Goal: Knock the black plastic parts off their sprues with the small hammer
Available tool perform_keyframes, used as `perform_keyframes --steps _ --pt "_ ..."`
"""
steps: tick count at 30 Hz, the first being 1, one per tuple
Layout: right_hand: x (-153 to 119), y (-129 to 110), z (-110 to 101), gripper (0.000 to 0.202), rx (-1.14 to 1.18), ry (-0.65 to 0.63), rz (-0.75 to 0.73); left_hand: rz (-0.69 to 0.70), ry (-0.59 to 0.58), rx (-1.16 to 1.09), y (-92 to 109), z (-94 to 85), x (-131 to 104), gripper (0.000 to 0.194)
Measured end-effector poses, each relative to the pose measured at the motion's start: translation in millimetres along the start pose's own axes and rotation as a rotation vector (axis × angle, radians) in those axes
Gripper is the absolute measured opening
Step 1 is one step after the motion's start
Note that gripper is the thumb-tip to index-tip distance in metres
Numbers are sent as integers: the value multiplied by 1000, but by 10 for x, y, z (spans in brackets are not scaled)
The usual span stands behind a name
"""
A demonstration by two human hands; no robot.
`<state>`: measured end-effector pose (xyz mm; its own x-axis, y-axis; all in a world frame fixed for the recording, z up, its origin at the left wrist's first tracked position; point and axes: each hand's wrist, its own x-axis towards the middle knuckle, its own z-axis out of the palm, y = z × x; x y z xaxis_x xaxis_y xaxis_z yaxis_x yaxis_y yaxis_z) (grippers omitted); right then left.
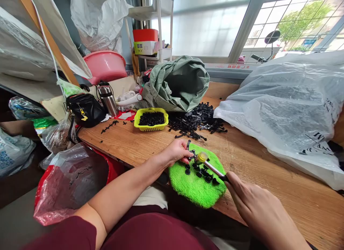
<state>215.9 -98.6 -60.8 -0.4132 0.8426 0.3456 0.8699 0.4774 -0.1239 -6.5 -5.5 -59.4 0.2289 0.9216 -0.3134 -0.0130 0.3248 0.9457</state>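
Note:
My left hand (pixel 178 152) pinches a small black plastic strip (pixel 188 144) above the far left part of a bright green fluffy cloth (pixel 188 190). In my right hand (pixel 249 199) is the dark handle of a small mallet (pixel 212 168) with a metal shaft. Its yellowish head (pixel 202 156) is close beside the black piece at my left fingertips; whether they touch I cannot tell. Several small black plastic parts (pixel 208 177) lie loose on the cloth, some with round caps. The fingers of my right hand are wrapped round the handle and partly hidden.
Beyond the cloth are a yellow basket (pixel 137 125) of small black parts and a pile of black strips (pixel 197 117) before a green woven sack (pixel 161 88). A large white plastic bag (pixel 282 106) covers the right side. A red-edged bag (pixel 53 192) hangs at the table's left edge.

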Motion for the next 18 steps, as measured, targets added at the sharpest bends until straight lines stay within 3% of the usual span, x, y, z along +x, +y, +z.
perform_keyframes --steps 5,11,15,18 --pt "11 -28 44 25 12 24 -12 23 3 35 0 11 -1 27" --pt "-89 51 -91 34 111 175 82 197 170 -142 -34 -168 -208 18" --pt "-202 87 -210 35 312 251 148 263 102 5 -104 -385 -530 18" --pt "-234 66 -196 39 381 248 150 265 67 145 -161 -427 -665 20"
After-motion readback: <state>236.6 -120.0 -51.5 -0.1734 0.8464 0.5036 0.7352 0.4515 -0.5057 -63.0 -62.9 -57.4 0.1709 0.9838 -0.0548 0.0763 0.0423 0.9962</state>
